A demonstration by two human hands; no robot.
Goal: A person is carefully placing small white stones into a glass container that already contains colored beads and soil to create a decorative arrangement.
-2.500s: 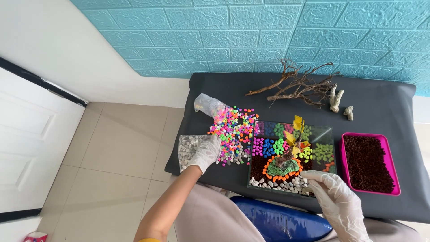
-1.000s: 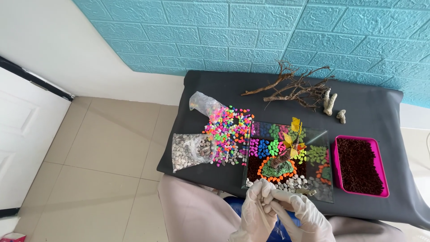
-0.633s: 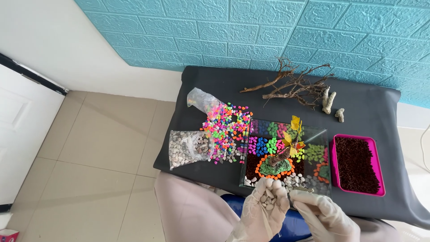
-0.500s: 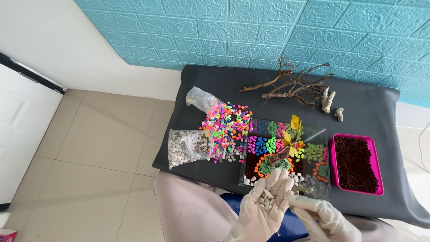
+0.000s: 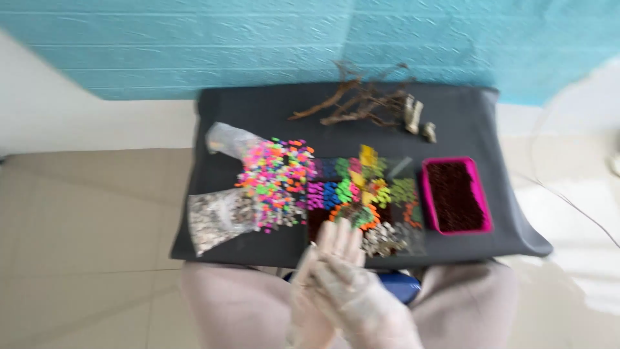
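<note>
The picture is motion-blurred. Both my gloved hands are together at the bottom centre, over my lap. My left hand (image 5: 336,242) points its fingers up toward the front edge of a clear tray (image 5: 413,169) filled with coloured beads and pale pebbles. My right hand (image 5: 365,307) lies across the left palm and hides it; the small pebbles seen there earlier are covered. A loose heap of neon beads (image 5: 278,178) and a clear bag of pebbles (image 5: 216,216) lie to the left of the tray.
A dark cloth-covered table (image 5: 258,110) holds dry twigs (image 5: 355,103) at the back and a pink tray of dark soil (image 5: 455,194) on the right. A teal brick wall (image 5: 194,39) stands behind, with tiled floor (image 5: 84,226) to the left.
My left hand left the bead heap and came to my lap with small pebbles in its palm. The right hand has now moved over that palm. The view swung right and blurred.
</note>
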